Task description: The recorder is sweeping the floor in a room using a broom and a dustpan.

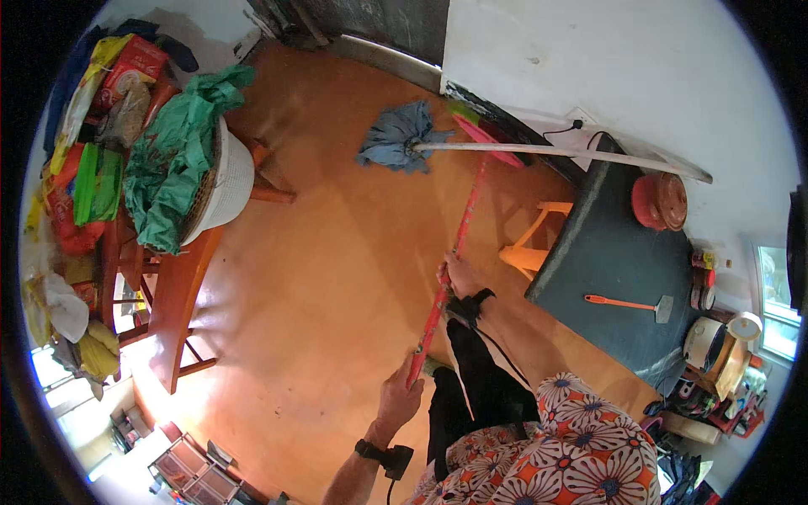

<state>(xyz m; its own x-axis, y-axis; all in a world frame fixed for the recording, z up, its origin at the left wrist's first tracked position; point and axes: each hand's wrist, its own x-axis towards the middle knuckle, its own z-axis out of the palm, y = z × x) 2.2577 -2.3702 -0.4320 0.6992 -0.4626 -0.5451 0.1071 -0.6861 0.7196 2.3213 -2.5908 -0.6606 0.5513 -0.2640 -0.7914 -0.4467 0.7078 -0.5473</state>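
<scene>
My left hand (pixel 400 396) is closed around the lower end of a long red handle (pixel 467 211) with worn, flaked patches. Farther up, my right hand (pixel 461 276) also grips this handle. The handle runs away from me to a pink broom head (pixel 483 136) with green at its edge, low by the base of the white wall. Part of that head is hidden by the pale pole (pixel 536 149) of a mop. The grey-blue cloth mop head (pixel 407 137) rests on the orange floor (pixel 303 284), left of the broom head.
On the right, a dark counter (pixel 606 252) holds a lidded red pot (pixel 656 201) and an orange-handled spatula (pixel 631 303). An orange stool (pixel 530 252) stands partly beneath it. To the left, a wooden bench (pixel 180 303) is near a white basket (pixel 227 183) with green sacking (pixel 173 164).
</scene>
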